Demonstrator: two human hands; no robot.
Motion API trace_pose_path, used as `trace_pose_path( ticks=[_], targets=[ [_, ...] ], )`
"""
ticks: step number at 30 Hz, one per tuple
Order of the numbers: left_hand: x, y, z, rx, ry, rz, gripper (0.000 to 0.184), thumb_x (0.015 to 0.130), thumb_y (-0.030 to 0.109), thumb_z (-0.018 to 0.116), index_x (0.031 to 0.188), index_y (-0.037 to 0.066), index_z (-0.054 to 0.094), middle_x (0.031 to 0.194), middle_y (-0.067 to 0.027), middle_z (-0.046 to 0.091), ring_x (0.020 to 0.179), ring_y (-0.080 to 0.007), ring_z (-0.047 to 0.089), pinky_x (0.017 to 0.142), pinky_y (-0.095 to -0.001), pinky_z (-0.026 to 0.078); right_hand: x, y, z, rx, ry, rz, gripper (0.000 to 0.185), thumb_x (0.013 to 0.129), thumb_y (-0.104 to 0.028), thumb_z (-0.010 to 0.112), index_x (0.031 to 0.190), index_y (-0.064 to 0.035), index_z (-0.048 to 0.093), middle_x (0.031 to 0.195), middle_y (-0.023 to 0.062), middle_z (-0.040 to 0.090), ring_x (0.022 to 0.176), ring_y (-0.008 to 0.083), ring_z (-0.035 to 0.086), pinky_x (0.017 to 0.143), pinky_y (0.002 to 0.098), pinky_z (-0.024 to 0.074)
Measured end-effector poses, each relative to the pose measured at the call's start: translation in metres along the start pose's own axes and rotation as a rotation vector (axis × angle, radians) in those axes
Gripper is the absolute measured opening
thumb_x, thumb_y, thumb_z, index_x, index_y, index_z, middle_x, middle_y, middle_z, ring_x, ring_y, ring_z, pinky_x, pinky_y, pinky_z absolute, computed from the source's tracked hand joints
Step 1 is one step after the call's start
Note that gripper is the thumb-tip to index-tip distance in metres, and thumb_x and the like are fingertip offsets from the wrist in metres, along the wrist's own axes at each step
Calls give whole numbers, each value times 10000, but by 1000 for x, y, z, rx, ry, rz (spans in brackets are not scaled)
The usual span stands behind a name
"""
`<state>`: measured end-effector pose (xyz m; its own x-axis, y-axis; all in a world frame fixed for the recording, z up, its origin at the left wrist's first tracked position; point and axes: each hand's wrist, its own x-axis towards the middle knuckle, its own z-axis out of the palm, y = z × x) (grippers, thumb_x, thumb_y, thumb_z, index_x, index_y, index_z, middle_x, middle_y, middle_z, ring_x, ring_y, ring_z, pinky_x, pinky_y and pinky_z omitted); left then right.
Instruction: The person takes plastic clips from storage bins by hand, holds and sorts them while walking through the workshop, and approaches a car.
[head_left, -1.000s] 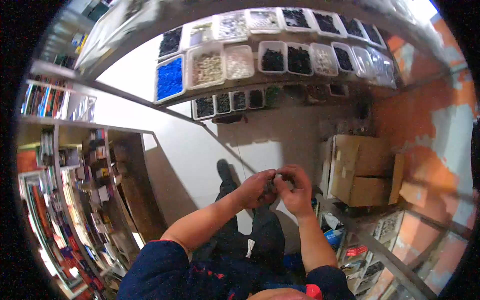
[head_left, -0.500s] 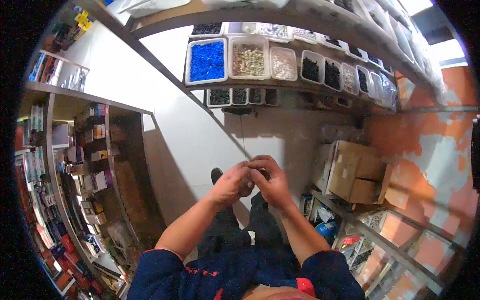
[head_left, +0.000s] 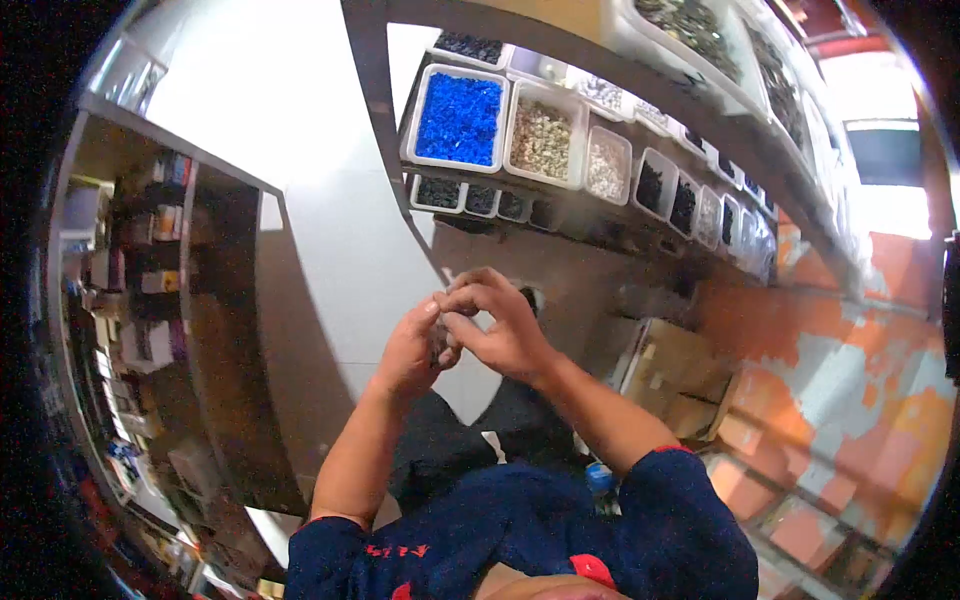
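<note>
My left hand and my right hand meet in front of my body, fingertips touching. The left fingers are curled inward, and their greyish tips show below the thumb. Thumb and forefinger of the right hand are bent together in a pinch against the left fingertips. Whatever lies between them is too small or too hidden to name. Beyond the hands, on a shelf, stand a white bin of blue small parts, a bin of beige pieces and a bin of whitish pieces.
More bins of black parts line the shelf to the right, with a row below. A cardboard box stands at the right by a patchy orange wall. Shelving with small boxes runs along the left.
My view has turned and tilted, so the bins appear further right and slanted. Both hands sit higher and further left in view, still together, with the right fingers bent in a wider arch.
</note>
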<state>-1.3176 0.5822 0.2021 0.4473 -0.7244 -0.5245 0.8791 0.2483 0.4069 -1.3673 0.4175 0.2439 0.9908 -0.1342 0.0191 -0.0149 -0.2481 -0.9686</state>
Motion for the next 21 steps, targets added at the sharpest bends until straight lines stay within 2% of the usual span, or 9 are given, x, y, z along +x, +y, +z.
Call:
trace_pose_path(
  ticks=[2,6,8,10,11,12,16,19,21],
  targets=[
    [12,5,16,72,24,83,329,1053,396,490,1084,82,585,912,-26,602,609,-73,504,488,-222,382,20,7,-22,-51,-143,2,161,878,-50,757,1029,-10,722,1129,125,626,924,192,685,820,318,550],
    [55,-39,-1,-95,-57,224,342,1039,418,524,1055,79,562,786,-29,552,570,-103,444,486,-235,337,69,48,-83,-244,-376,-71,208,838,-66,772,1037,-22,733,969,120,688,891,234,702,807,352,560],
    [74,-55,7,-253,52,201,290,1033,383,536,1012,94,553,718,-23,515,535,-114,415,468,-253,321,107,64,-137,-445,-255,22,176,860,-125,751,1024,-59,748,912,147,726,853,239,719,766,363,570],
    [92,-82,10,-299,152,242,278,1030,372,530,995,97,554,700,-15,510,506,-113,415,453,-268,337,164,165,-226,-614,-1,-10,193,905,-147,682,1065,-68,756,994,162,757,868,245,732,790,382,576],
    [105,-100,4,-284,169,286,217,1030,313,526,991,105,572,710,-17,535,513,-112,441,462,-274,349,199,204,-277,-581,64,-74,212,914,-26,659,1109,-23,740,999,70,748,909,146,661,834,306,536],
    [110,-111,4,-339,170,271,206,1023,307,538,989,109,579,718,-19,546,516,-113,451,464,-276,354,236,242,-332,-711,113,-156,233,920,-55,661,1138,-8,729,1006,77,746,913,158,668,850,298,539],
    [129,-141,0,-473,130,282,163,978,288,600,965,126,595,745,-25,585,526,-103,480,470,-262,372,324,320,-462,-814,110,154,336,906,-174,691,1195,-4,713,970,73,725,785,119,655,667,279,557],
    [136,-149,-3,-492,145,339,175,961,295,615,960,125,573,755,-33,581,532,-96,465,481,-245,379,354,329,-467,-886,8,345,474,886,-221,729,1305,-8,660,995,82,712,742,129,619,619,287,527],
    [143,-152,-7,-523,148,366,200,966,323,632,961,132,574,757,-34,584,535,-92,471,481,-244,380,356,307,-435,-792,-8,436,553,858,-224,726,1359,-10,633,999,102,730,829,165,657,772,324,533]
  ],
)
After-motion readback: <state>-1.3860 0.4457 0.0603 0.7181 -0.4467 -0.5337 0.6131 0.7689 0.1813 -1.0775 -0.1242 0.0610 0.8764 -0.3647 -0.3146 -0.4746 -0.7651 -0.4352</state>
